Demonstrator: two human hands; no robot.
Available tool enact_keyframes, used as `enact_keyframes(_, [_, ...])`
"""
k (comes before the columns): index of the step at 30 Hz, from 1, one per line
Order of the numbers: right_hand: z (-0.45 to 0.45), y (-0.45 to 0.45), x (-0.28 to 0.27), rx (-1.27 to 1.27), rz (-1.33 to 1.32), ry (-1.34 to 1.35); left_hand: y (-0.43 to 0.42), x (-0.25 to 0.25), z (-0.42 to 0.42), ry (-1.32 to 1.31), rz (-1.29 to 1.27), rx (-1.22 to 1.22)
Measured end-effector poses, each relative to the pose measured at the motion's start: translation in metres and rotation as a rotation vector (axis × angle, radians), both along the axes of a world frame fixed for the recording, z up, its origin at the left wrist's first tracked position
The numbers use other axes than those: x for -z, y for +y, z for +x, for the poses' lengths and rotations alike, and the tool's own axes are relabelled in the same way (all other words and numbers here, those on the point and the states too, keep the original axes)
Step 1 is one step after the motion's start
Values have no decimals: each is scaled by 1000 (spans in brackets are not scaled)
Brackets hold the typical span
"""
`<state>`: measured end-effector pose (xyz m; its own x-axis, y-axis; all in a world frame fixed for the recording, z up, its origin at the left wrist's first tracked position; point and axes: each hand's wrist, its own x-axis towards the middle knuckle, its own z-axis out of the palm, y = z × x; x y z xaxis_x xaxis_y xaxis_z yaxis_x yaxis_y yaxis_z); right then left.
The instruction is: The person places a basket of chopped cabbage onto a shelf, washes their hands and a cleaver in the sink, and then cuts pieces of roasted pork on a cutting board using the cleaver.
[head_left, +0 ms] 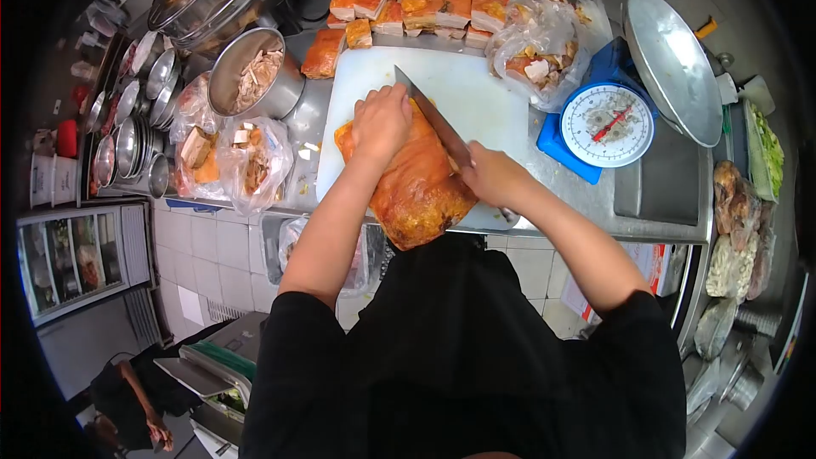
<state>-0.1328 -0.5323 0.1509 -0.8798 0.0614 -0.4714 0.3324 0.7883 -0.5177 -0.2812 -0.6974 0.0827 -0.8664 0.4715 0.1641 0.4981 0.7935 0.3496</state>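
A large slab of orange-brown roasted meat (416, 183) lies on the white cutting board (459, 85), its near end reaching past the board's front edge. My left hand (381, 123) rests on the slab's upper left part, fingers together near the blade and no object visible in them. In my right hand (493, 174) is the handle of a long knife (435, 119), its blade slanting up and left along the slab's right side, tip beyond my left fingers. My right fingers are closed round the handle.
Cut meat blocks (421, 0) are stacked behind the board. Bagged pieces (544, 55) and a blue scale (607, 125) stand right. Left are a metal pot (257, 76) and bags of scraps (253, 161). Another person's arm (143, 399) shows at the lower left.
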Motion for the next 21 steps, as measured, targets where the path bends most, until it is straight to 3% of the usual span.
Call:
enact_keyframes(4, [4,6,6,-7,-26,-131,-2,9,-3,-7,49,35])
enact_keyframes(6, [-27,-6,36,10,32,47,0,6,-4,19,68,13])
enact_keyframes(11, [-18,6,21,-1,-12,35,7,3,3,28,16,-39])
enact_keyframes(15, [13,16,-23,59,-98,-219,5,1,7,44,10,-40])
enact_keyframes(17, [16,18,-12,71,-118,-284,4,2,6,18,14,-15])
enact_keyframes(19, [11,9,32,-42,45,74,4,1,0,5,14,13])
enact_keyframes(21, [-16,3,70,-15,29,136,4,2,3,0,20,26])
